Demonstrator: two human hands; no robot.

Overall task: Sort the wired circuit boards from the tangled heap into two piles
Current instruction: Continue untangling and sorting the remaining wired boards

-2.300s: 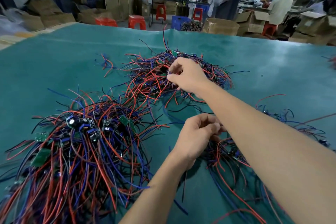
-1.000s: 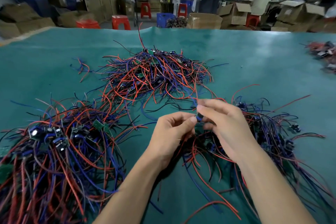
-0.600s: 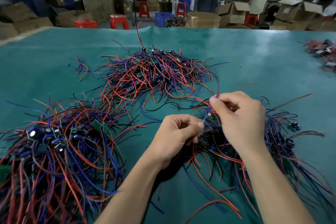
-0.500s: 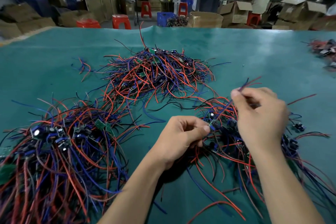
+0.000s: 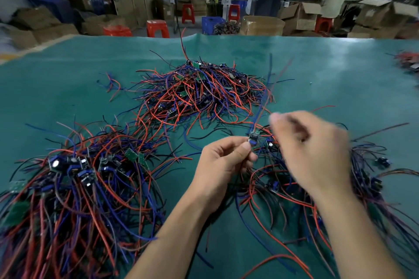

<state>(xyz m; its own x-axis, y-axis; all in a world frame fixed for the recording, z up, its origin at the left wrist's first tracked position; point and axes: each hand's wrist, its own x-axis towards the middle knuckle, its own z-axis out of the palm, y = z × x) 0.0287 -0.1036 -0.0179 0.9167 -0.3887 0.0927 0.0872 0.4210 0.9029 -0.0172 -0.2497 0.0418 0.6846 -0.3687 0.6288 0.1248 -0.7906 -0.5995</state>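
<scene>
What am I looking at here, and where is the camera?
No machine: a person works with bare hands, and the one camera sits on their head, looking forward and down. A green table carries three tangles of red, blue and black wires with small circuit boards: a far pile, a left pile and a heap under the hands. The left hand pinches one board, its wires sticking upward. The right hand is blurred above the heap; whether it holds anything is unclear. Boxes and stools stand behind.

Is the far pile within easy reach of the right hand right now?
Probably yes: the right hand is blurred, seemingly holding nothing, and only loose wires lie between it and the far pile.
</scene>
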